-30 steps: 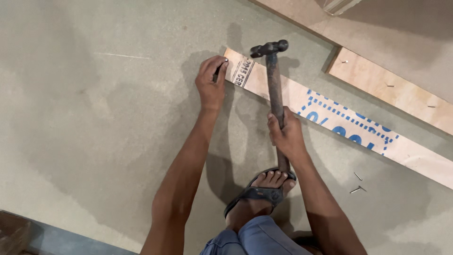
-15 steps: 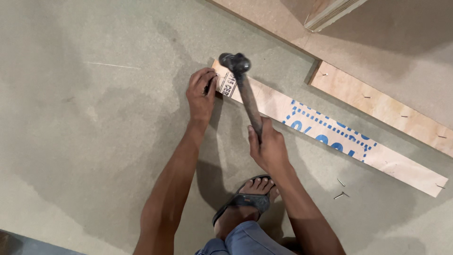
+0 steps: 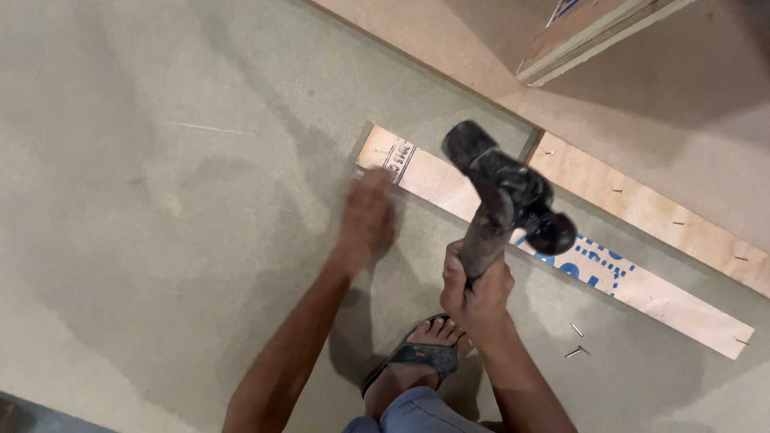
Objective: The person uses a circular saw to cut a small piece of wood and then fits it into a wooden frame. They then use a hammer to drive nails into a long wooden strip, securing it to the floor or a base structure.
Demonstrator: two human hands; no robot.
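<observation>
Dark metal hammer [image 3: 508,195] raised above the floor, handle rising from the right hand [image 3: 476,287] up-right to a rounded double head. Right hand wrapped tight round the handle's lower end. Left hand [image 3: 366,218] blurred, just beside the near end of a long plywood strip [image 3: 561,248]; grip impossible to tell. Loose nails [image 3: 576,350] on greenish floor [image 3: 160,200].

Single head-worn cam, looking almost straight down at the floor [image 3: 160,240] from standing or crouched height. Near edge shows the wearer's own knee and sandalled foot [image 3: 417,357]; both forearms run up from there. Far right takes in plywood strips [image 3: 642,208]. Close range, hammer [image 3: 505,200] looms large mid-frame. No second view to overlap.
</observation>
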